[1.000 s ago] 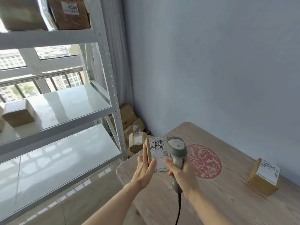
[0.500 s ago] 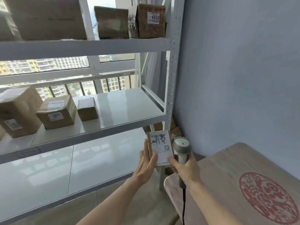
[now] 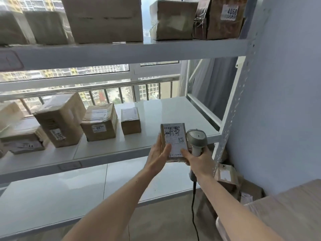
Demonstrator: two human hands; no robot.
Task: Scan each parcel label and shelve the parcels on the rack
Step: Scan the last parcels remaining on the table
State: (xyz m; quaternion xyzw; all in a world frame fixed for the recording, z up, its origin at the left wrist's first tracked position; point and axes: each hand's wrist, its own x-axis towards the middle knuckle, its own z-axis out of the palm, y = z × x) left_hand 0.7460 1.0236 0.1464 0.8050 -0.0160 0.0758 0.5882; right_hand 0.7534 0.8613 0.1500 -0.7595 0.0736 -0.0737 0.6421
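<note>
Both hands have swung away from the table toward the rack [image 3: 231, 108], lifting the parcel [image 3: 173, 142] level with its middle shelf. Her left hand [image 3: 157, 158] grips the parcel's left edge, thumb on the label [image 3: 175, 140]; her right hand [image 3: 199, 160] grips the scanner [image 3: 196, 140], forefinger touching the parcel's lower right corner. Beyond the hands, to their left, four boxes [image 3: 99, 121] sit on that shelf. More boxes [image 3: 172, 20] fill the shelf above. Below the right arm, a table [image 3: 295, 209] corner and floor parcels [image 3: 225, 176].

Parcel [image 3: 174, 142] and scanner [image 3: 196, 140] now up from table to rack [image 3: 231, 108]
</note>
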